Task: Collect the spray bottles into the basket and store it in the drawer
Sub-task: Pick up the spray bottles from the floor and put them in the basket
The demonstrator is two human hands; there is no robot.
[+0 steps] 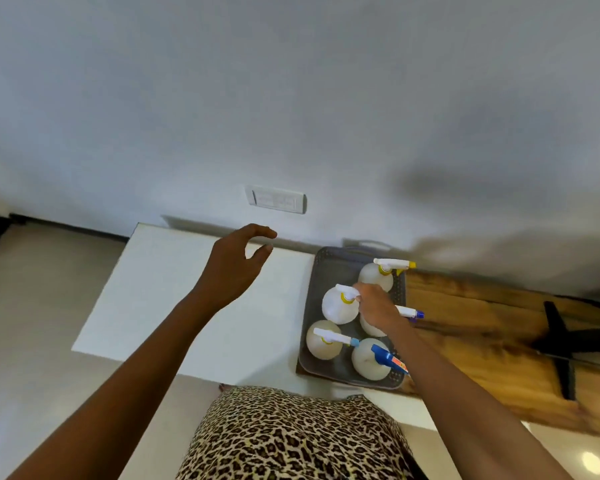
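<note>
Five white plastic spray bottles sit in the grey perforated basket; right hand seemingly grips one's trigger head, left hand loose, empty.

Under the right hand's fingers, the round white plastic spray bottle with the blue nozzle tip is mostly hidden; whether they grip anything cannot be told. Beside them, the dark grey perforated plastic basket hides the surface beneath.
</note>
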